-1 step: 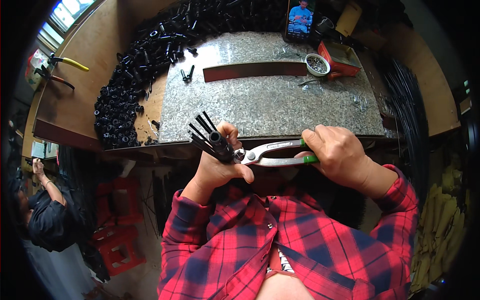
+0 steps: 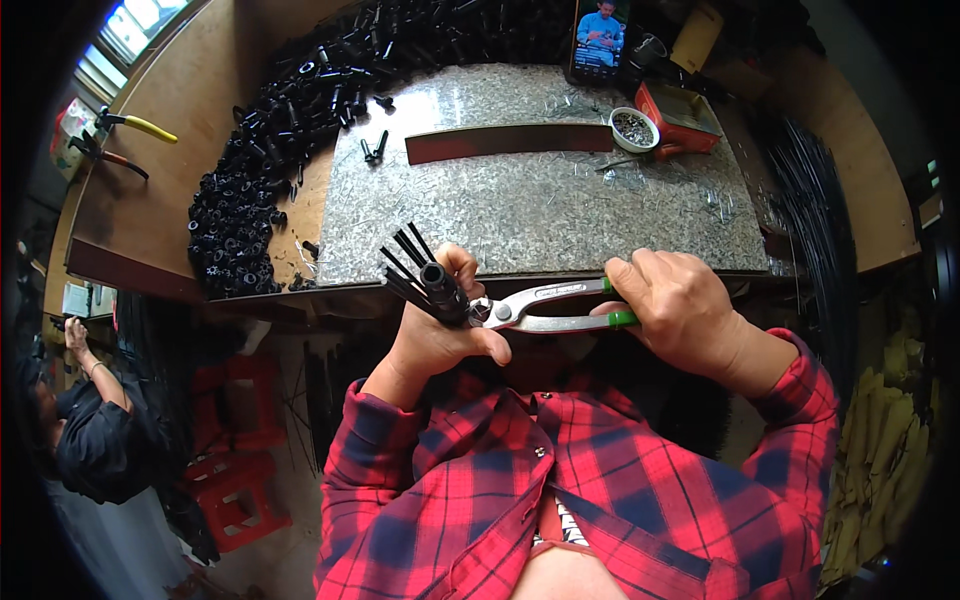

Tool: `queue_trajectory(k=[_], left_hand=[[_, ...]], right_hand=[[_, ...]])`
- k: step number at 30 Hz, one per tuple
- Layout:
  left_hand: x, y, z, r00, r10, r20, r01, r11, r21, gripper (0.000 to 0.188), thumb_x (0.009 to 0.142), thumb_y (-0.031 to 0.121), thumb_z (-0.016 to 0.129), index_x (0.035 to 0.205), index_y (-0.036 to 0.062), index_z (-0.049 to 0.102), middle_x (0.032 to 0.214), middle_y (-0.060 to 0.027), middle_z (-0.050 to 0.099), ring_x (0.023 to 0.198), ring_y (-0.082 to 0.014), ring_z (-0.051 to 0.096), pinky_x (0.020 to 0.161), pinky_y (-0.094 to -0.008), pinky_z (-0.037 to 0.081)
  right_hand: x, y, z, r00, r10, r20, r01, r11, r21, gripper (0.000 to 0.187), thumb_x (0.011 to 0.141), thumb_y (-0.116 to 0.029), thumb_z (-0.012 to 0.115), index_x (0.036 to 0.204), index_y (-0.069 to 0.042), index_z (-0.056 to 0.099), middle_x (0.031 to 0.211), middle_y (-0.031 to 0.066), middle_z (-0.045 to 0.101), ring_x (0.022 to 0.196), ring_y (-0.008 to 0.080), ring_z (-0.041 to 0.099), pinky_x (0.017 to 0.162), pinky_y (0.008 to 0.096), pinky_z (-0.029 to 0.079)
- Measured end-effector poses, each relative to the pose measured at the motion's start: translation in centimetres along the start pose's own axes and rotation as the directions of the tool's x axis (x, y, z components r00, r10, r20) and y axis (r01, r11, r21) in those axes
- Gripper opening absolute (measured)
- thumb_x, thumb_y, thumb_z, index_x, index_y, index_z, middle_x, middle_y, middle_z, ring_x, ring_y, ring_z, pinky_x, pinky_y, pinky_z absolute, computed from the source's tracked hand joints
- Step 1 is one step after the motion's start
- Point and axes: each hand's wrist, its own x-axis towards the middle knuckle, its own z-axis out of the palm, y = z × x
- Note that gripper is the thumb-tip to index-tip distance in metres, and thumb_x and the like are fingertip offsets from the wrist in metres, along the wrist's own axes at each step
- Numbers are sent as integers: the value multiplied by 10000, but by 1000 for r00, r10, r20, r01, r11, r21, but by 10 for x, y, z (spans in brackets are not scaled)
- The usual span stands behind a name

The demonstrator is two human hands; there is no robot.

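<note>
My left hand [image 2: 424,342] is closed around a black tubular hub [image 2: 437,283], held in front of the table's near edge. Several thin black rods [image 2: 405,252] fan out from the hub toward the upper left; their far parts are hidden by the hand. A pair of metal pliers [image 2: 550,308] with green grip ends lies level between my hands. Its jaws meet the hub's side beside my left thumb, and what they bite on is too small to make out. My right hand [image 2: 678,303] grips the handles, which stand somewhat apart.
Black plastic parts [image 2: 260,180] pile along the table's left and back. On the speckled board [image 2: 480,215] lie a dark strip [image 2: 510,143] and a white cup [image 2: 634,130] of small metal pieces. A phone [image 2: 598,40] stands behind; long black rods [image 2: 815,190] lie right. A co-worker [image 2: 105,430] sits left.
</note>
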Motion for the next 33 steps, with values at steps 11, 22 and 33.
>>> queue_trajectory(k=[11,22,33], left_hand=[[-5,-3,3,997,2,-71,9,989,145,641,562,224,906,866,136,348,712,59,361,660,-49,379,597,-194,332],[-3,9,-12,979,151,-136,-158,987,-43,613,762,650,593,952,88,440,601,2,396,451,-99,366,463,-257,339],[-2,15,-11,975,167,-145,-180,980,-81,547,757,589,665,819,103,423,557,22,377,469,-86,348,455,-244,318]], right_hand=[[-1,1,17,991,24,133,-24,1000,-4,312,840,-329,618,892,-40,515,716,110,545,637,284,601,547,381,486],[-12,-1,35,939,215,267,-343,630,697,419,837,-289,701,991,-25,414,765,140,597,632,286,611,598,356,479],[-7,17,20,953,257,-158,-127,816,563,282,779,-139,738,793,-37,476,783,104,567,648,214,553,575,317,431]])
